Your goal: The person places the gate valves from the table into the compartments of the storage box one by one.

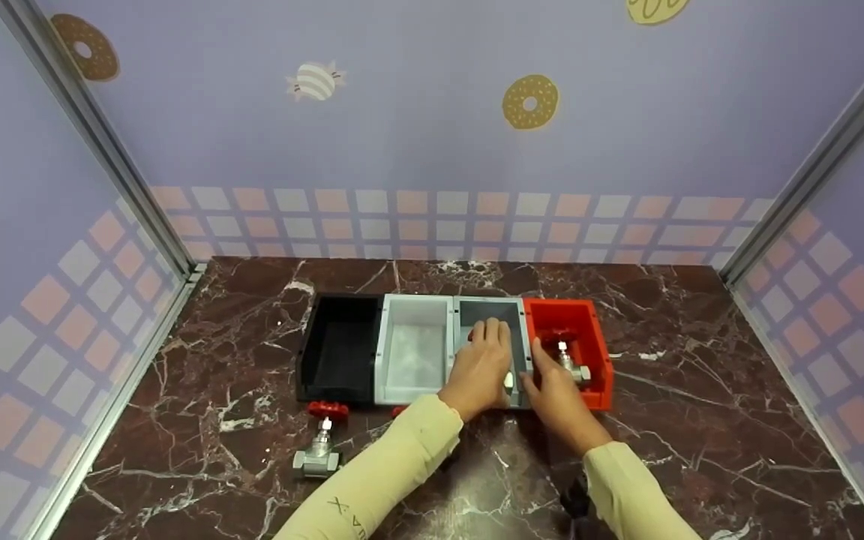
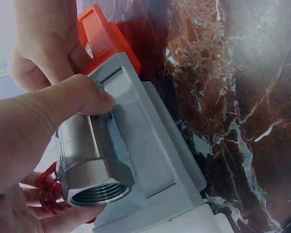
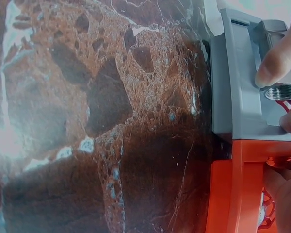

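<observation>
Well, nearest us, left of the gray bin (image 1: 490,306), a loose valve (image 1: 319,450) sits close to our left sleeve (image 1: 383,465); pulling back low could knock it. Our left hand (image 1: 481,371) grips a second metal valve (image 2: 85,145) in the gray bin's mouth, thumb over its body, fingers by its red wheel (image 2: 49,191). Letting go early might make it drop or tip, since it's lumpy and looks heavy. Our right hand (image 1: 561,401) pinches the edge between the gray bin and the red bin (image 1: 598,345). Crowded so close, its thumb could get squashed. Right of the gray bin, a third valve (image 1: 568,364) lies in the red bin and might roll if bumped.
</observation>
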Demonstrator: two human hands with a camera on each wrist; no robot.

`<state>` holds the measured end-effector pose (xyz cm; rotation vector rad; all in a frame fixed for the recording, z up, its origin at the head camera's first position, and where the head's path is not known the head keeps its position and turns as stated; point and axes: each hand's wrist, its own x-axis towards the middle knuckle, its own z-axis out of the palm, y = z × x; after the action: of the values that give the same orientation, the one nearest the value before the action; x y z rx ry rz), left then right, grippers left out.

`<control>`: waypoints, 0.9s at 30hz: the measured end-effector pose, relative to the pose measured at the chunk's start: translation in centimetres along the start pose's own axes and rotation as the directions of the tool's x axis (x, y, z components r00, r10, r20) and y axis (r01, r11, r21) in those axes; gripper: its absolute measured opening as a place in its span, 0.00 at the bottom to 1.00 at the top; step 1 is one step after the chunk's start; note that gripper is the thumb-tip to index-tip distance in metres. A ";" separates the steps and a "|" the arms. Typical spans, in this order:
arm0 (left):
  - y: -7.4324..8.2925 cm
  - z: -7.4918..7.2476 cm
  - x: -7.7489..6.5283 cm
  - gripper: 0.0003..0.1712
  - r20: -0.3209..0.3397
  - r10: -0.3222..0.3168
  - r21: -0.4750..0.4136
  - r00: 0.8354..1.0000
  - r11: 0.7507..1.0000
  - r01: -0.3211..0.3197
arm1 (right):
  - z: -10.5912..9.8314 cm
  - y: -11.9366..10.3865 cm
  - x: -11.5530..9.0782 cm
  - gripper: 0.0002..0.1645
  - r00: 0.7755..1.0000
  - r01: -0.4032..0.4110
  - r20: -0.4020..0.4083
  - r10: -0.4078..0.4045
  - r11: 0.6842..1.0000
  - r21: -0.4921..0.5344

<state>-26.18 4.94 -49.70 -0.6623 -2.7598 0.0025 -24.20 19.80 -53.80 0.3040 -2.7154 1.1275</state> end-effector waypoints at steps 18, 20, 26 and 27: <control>0.4 0.3 0.8 0.67 -0.028 -0.037 0.055 0.999 0.998 0.039 | -0.1 0.2 0.0 0.40 1.000 -0.008 0.021 0.008 1.000 -0.011; 0.3 0.3 0.9 0.68 -0.015 -0.041 0.053 0.999 0.998 0.042 | 0.0 0.2 0.0 0.40 1.000 -0.009 0.023 0.010 1.000 -0.012; 0.2 0.2 1.2 0.71 0.012 -0.048 0.031 0.999 0.998 0.047 | -0.1 0.2 -0.1 0.41 1.000 -0.003 0.020 0.003 1.000 -0.012; 0.2 0.3 1.2 0.71 0.010 -0.047 0.031 0.999 0.998 0.047 | -0.1 0.2 -0.1 0.41 1.000 0.002 0.019 -0.001 1.000 -0.014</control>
<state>-27.19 5.66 -49.62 -0.5912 -2.7787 0.0379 -24.20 19.99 -53.93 0.3164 -2.7380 1.1108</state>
